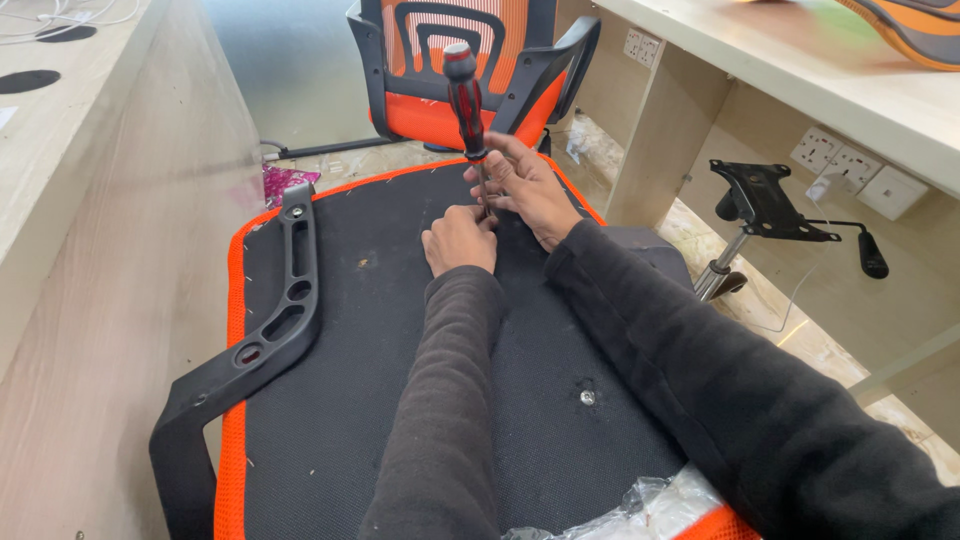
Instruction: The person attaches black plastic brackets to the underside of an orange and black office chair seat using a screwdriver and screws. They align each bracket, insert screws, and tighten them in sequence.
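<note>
1. Clear plastic wrap (640,505) is lying at the near edge of the upturned chair seat (330,420)
2. Mid-seat, the left hand (459,240) is curling closed around the screwdriver (466,100) tip
3. Just beyond, the right hand (530,185) is gripping the shaft, handle standing upright
4. An orange office chair (460,70) is sitting behind the seat

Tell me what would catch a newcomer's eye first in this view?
The red-and-black screwdriver standing upright at centre, steadied by the right hand while the left hand pinches near its tip. Both rest on the upturned chair seat, black with an orange rim, a black armrest lying along its left side. An orange mesh chair stands behind.
</note>
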